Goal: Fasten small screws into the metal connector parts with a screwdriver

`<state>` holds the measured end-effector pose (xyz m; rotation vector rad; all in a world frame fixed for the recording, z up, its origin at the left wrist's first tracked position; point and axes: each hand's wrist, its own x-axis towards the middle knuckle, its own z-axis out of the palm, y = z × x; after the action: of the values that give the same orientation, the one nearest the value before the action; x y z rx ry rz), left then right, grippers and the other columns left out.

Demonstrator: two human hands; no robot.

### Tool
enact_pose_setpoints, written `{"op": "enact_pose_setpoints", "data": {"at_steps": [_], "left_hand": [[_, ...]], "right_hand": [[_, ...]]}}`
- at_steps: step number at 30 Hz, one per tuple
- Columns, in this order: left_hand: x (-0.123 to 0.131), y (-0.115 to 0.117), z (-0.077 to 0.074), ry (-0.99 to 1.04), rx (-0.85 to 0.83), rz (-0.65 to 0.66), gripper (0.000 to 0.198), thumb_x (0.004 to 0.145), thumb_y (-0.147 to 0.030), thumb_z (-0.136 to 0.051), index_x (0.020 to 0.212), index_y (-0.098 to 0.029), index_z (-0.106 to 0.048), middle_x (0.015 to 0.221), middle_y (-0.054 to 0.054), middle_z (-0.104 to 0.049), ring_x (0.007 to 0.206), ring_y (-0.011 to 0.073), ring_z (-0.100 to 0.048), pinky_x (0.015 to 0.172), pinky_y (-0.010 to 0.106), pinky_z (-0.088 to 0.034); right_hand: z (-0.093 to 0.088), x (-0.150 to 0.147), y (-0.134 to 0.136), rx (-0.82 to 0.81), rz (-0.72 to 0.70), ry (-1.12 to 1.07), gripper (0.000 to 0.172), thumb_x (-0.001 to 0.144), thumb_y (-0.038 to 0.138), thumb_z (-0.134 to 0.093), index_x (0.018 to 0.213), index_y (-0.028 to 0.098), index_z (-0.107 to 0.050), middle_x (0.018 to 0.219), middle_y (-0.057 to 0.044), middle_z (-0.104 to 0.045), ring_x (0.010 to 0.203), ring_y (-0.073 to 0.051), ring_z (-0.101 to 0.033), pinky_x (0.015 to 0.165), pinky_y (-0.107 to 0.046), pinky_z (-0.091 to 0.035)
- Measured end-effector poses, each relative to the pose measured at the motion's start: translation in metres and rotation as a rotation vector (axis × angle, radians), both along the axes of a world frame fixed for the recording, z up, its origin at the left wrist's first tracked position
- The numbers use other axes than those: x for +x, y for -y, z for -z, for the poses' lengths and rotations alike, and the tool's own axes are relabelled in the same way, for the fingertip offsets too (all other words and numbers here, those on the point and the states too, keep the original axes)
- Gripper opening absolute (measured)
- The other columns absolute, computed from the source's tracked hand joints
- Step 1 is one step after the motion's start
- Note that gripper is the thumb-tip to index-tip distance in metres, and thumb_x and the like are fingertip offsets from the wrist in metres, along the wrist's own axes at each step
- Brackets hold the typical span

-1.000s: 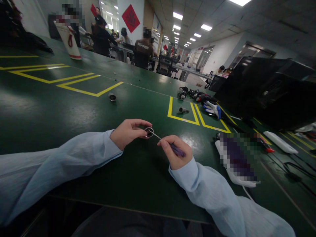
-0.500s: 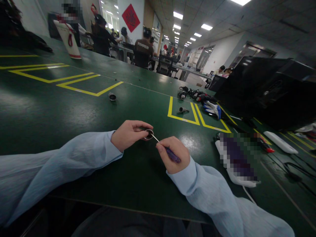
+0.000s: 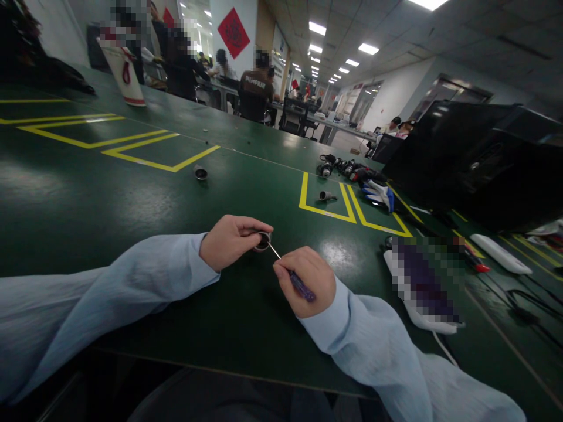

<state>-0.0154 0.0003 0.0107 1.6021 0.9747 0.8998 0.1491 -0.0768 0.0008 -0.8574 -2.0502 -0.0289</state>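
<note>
Between thumb and fingers, my left hand (image 3: pixel 231 241) grips a small round metal cup-like part (image 3: pixel 263 248), its opening turned toward me and to the right. My right hand (image 3: pixel 310 278) is closed around the purple handle of a screwdriver (image 3: pixel 302 287). The thin shaft runs up and left, and its tip reaches the opening of the cup-like part. Whether the tip touches the inside wall, I cannot tell. Farther up the table lies a similar dark metal cup-like part (image 3: pixel 200 173). Another small metal part (image 3: pixel 326 196) with a narrow stem sits inside a yellow-taped area.
The green table (image 3: pixel 167 328) carries yellow tape outlines. At right are a white device (image 3: pixel 422 319) with a cable, a white-and-blue glove (image 3: pixel 379 196), black cables with connectors (image 3: pixel 345 168) and a large black case (image 3: pixel 475 164). A paper cup (image 3: pixel 121 67) stands far left; people sit beyond.
My right hand has shifted slightly left and down with the screwdriver. The cup-like part in my left hand has moved a little left and down.
</note>
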Motion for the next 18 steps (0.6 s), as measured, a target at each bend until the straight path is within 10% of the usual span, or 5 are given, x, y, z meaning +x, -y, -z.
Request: {"op": "enact_pose_setpoints", "data": {"at_steps": [18], "left_hand": [[0.0003,-0.0012,0.0015,-0.010,0.004,-0.009,0.027,0.064,-0.018,-0.062,0.089,-0.011,-0.069,0.079,0.005,-0.073,0.074,0.0203,-0.069,0.072,0.032,-0.058]], "right_hand": [[0.0037,-0.0005,-0.0022,0.043,0.021,0.036,0.009,0.081,0.011,-0.050,0.080,0.013,-0.058,0.070,-0.008,-0.066,0.066,-0.016,-0.058,0.063,-0.029,-0.049]]}}
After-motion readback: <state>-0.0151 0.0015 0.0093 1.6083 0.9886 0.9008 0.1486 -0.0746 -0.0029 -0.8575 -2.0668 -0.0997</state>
